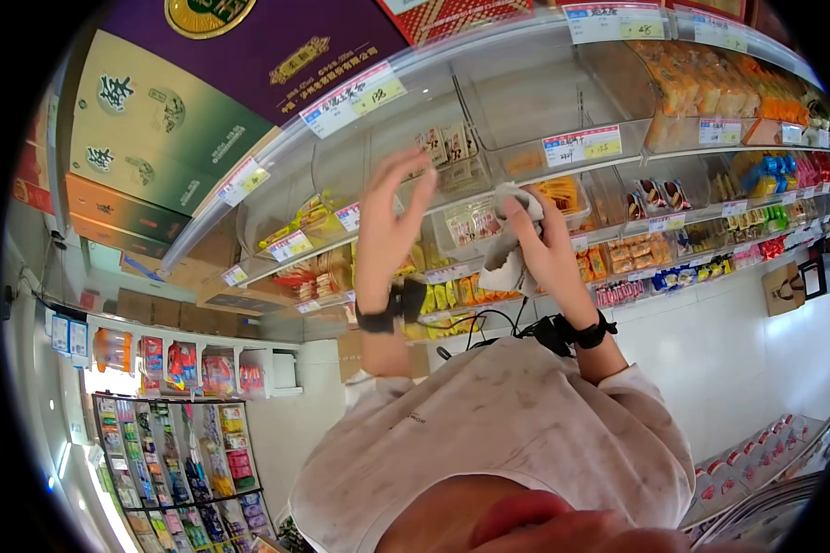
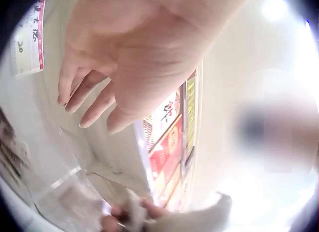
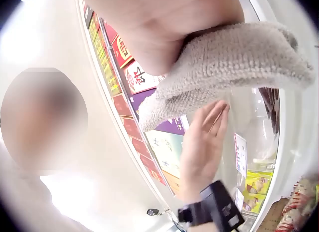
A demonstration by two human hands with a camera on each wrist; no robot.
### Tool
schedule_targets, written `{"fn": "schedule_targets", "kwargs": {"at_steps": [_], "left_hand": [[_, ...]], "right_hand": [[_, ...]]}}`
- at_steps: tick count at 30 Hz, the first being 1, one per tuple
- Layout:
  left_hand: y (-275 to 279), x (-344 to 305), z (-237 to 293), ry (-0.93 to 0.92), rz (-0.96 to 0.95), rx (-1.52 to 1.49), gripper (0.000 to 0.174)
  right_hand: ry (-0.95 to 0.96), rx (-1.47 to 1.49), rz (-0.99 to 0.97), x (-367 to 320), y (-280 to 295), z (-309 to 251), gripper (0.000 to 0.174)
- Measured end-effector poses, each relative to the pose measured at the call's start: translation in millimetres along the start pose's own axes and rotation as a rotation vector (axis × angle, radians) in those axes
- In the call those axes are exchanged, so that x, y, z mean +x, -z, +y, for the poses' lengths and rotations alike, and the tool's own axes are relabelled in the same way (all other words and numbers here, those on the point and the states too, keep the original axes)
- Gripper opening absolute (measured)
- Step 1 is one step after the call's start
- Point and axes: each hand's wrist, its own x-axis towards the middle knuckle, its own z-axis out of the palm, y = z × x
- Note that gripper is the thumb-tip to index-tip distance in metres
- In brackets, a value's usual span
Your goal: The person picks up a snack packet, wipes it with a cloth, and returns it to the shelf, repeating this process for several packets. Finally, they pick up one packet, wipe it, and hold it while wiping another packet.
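Observation:
A grey, fuzzy-textured cloth (image 3: 229, 57) is gripped in my right hand (image 1: 546, 244), hanging from it in folds in front of the shelf bins. In the head view the cloth (image 1: 501, 276) shows on both sides of the thumb. My left hand (image 1: 389, 221) is raised at the clear plastic bins (image 1: 516, 101), its fingers extended and holding nothing. From the left wrist view, this hand (image 2: 134, 57) has its palm showing and its fingers spread slightly. Small packets (image 1: 447, 147) lie in a bin just beyond the left fingertips.
Tiers of clear bins with wrapped snacks (image 1: 701, 78) and price tags (image 1: 583, 145) run along the shelf. Large gift boxes (image 1: 157, 120) stand on top at the left. A rack of packaged goods (image 1: 171, 452) is at lower left. Cables (image 1: 489, 318) hang near my wrists.

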Motion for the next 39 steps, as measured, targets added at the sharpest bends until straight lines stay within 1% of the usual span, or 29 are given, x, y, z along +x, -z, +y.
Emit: {"fn": "schedule_targets", "kwargs": {"at_steps": [1, 2, 3, 4, 5, 6, 7, 8, 10, 11, 12, 13, 15, 16, 17, 19, 20, 23, 24, 26, 27, 29, 30, 32, 33, 35, 36, 39], "left_hand": [[3, -15, 9, 0.056, -0.059, -0.142, 0.033], [5, -32, 16, 0.137, -0.157, -0.239, 0.035], [4, -48, 20, 0.217, -0.251, -0.339, 0.038], [0, -61, 21, 0.207, -0.236, -0.446, 0.049], [1, -73, 23, 0.222, -0.204, -0.389, 0.051], [3, -82, 25, 0.237, -0.173, -0.332, 0.054], [5, -91, 25, 0.252, -0.141, -0.274, 0.056], [6, -101, 24, 0.315, -0.11, -0.433, 0.056], [12, -120, 8, 0.434, -0.177, -0.38, 0.05], [15, -130, 0, 0.494, -0.212, -0.358, 0.047], [19, -136, -1, 0.481, -0.168, -0.283, 0.033], [22, -146, -6, 0.499, -0.127, -0.363, 0.03], [27, -168, -20, 0.527, -0.051, -0.526, 0.023], [32, -175, -23, 0.525, -0.006, -0.509, 0.018], [36, -189, -26, 0.609, 0.04, -0.558, 0.019], [47, -196, -26, 0.755, 0.1, -0.597, 0.021], [42, -207, -37, 0.739, 0.139, -0.691, 0.02], [51, -219, -42, 0.841, 0.072, -0.821, 0.021], [49, -223, -46, 0.828, 0.057, -0.814, 0.021], [44, -231, -51, 0.794, 0.02, -0.791, 0.02], [43, -234, -52, 0.73, 0.007, -0.765, 0.019], [43, -237, -54, 0.594, -0.019, -0.697, 0.017], [45, -238, -52, 0.622, -0.057, -0.746, 0.018], [49, -239, -48, 0.68, -0.13, -0.838, 0.019], [48, -240, -48, 0.626, -0.126, -0.782, 0.018], [44, -240, -47, 0.516, -0.116, -0.673, 0.018], [43, -239, -44, 0.506, -0.149, -0.699, 0.019], [42, -231, -26, 0.45, -0.224, -0.743, 0.027]], "right_hand": [[-0.004, 0.005, 0.037, -2, -3, 2, 0.032], [-0.038, 0.113, 0.013, -4, -7, 7, 0.036], [-0.003, 0.005, 0.098, -8, -13, 23, 0.037], [0.037, -0.103, 0.177, -10, -22, 38, 0.037], [0.055, -0.161, 0.181, -14, -26, 47, 0.036], [0.072, -0.219, 0.187, -17, -34, 44, 0.035], [0.068, -0.227, 0.122, -18, -40, 38, 0.032], [0.059, -0.236, 0.054, -21, -46, 29, 0.029], [0.02, -0.249, -0.063, -27, -58, 27, 0.023], [0.007, -0.309, -0.111, -31, -62, 27, 0.022], [-0.003, -0.37, -0.156, -34, -65, 25, 0.022], [-0.012, -0.43, -0.2, -37, -70, 23, 0.022], [-0.097, -0.28, -0.159, -42, -80, 21, 0.025], [-0.142, -0.209, -0.133, -46, -84, 20, 0.027], [-0.283, -0.238, -0.168, -55, -91, 16, 0.029], [-0.539, -0.237, -0.205, -62, -97, 9, 0.033], [-0.449, -0.228, -0.316, -70, -80, 42, 0.035], [-0.452, -0.268, -0.315, -89, -81, 47, 0.034], [-0.389, -0.151, -0.273, -94, -99, 35, 0.032], [-0.387, -0.231, -0.286, -101, -88, 39, 0.03], [-0.383, -0.265, -0.292, -105, -81, 43, 0.029], [-0.236, -0.344, -0.24, -110, -75, 49, 0.028], [-0.162, -0.381, -0.215, -112, -73, 50, 0.027], [-0.184, -0.414, -0.092, -116, -65, 47, 0.023], [-0.194, -0.428, -0.032, -117, -61, 45, 0.021], [-0.137, -0.469, 0.002, -117, -47, 48, 0.017], [-0.108, -0.49, 0.02, -116, -44, 44, 0.015], [-0.111, -0.354, 0.033, -120, -41, 24, 0.013]]}}
